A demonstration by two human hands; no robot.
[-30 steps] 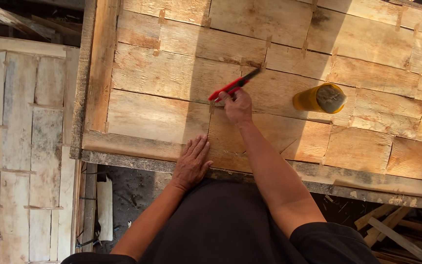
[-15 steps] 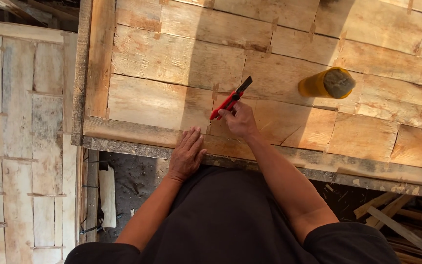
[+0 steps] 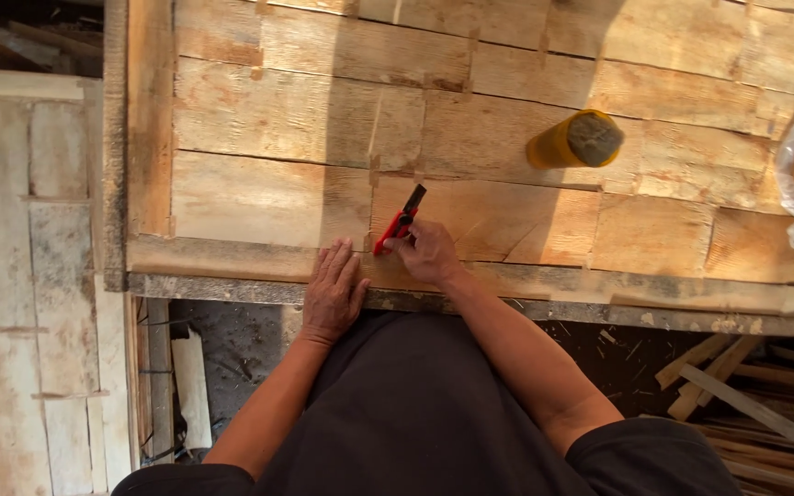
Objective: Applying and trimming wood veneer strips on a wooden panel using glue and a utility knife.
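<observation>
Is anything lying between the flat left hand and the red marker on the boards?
Nothing visible does. The left hand lies flat on the wooden panel beside the right hand, which holds the red marker; only bare wood lies between them.

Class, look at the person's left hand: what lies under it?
The left hand lies flat on the near edge of the wooden panel, beside the right hand holding a red and black tool. The wood directly beneath the palm is covered, so any marks there cannot be seen.
</observation>
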